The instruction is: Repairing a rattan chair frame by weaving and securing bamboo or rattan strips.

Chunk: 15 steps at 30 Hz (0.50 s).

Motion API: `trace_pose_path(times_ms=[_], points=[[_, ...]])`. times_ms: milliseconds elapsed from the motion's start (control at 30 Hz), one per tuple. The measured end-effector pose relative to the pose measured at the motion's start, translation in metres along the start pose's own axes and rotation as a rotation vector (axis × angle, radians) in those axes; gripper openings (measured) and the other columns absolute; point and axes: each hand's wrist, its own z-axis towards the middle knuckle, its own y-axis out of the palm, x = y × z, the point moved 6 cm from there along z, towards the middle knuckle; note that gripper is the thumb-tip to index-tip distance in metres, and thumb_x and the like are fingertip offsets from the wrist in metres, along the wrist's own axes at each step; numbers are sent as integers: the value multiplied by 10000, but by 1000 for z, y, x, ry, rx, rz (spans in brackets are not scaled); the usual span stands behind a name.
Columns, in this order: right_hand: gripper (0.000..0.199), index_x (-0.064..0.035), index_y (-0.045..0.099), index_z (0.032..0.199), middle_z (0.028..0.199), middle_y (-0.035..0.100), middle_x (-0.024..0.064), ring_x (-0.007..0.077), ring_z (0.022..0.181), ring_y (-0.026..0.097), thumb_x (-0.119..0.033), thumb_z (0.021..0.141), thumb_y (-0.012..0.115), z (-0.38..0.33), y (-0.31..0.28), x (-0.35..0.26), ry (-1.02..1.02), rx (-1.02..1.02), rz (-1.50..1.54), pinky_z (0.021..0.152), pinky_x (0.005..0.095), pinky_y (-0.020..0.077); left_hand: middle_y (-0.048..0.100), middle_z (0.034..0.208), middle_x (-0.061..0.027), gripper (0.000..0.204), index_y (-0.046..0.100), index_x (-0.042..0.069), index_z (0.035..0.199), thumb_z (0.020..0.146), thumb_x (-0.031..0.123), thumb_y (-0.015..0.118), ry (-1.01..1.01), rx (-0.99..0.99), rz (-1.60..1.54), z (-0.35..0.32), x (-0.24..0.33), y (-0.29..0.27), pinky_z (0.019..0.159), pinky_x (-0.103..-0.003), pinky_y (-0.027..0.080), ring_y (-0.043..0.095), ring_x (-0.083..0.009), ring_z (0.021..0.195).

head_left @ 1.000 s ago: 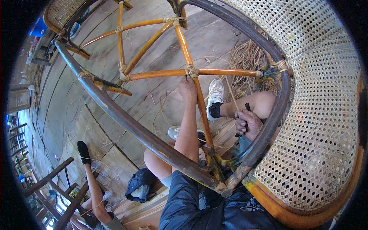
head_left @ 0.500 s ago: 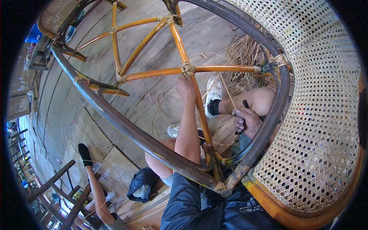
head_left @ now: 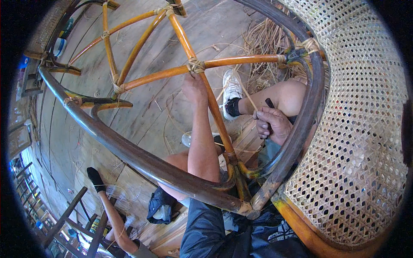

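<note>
A rattan furniture frame with orange-brown poles [head_left: 157, 76] and a dark curved rail [head_left: 124, 146] spreads before me. My left hand [head_left: 194, 89] is closed just beneath a wrapped joint [head_left: 196, 66] where poles cross; its fingertips are partly hidden, so what they grip is unclear. To the right, my right hand [head_left: 274, 124] pinches a thin rattan strip [head_left: 248, 96], pulled taut between that hand and the area of the joint. A slim tool with a dark handle [head_left: 269, 103] also sits in this hand, its end standing above the fingers.
A woven cane panel [head_left: 352, 129] curves along the right side. Loose rattan strips [head_left: 266, 47] lie heaped on the wooden floor [head_left: 146, 51]. At lower left are another person's leg [head_left: 114, 215], a dark bag [head_left: 161, 207] and a dark wooden rack [head_left: 64, 219].
The whole frame appears shifted left and slightly up in view. Both hands keep their places relative to the joint, with the strip still held taut in my right hand.
</note>
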Motion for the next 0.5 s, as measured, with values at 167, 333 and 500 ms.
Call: trace_pose_path(times_ms=[167,333,500], points=[[167,-86,531,852,559,370,-40,78,450,355,-240,896,483,1,-2,0,0,-15,0,449,227,326,589,750,-238,342,605,-14,813,833,303,478,-22,-30,8,0,5,0,614,-476,437,591,-393,700],[165,-89,530,853,560,370,-38,78,456,359,-242,894,485,2,3,-1,13,-34,-20,449,228,325,592,733,-235,372,605,-28,799,831,318,474,-48,-45,-15,1,9,-8,623,-466,447,596,-387,704],[157,-102,509,945,570,377,-32,84,457,369,-247,885,497,2,4,2,-17,-22,-26,445,232,331,591,858,-258,310,590,-28,937,831,244,489,-23,-144,-116,5,-12,6,681,-443,451,584,-392,806]])
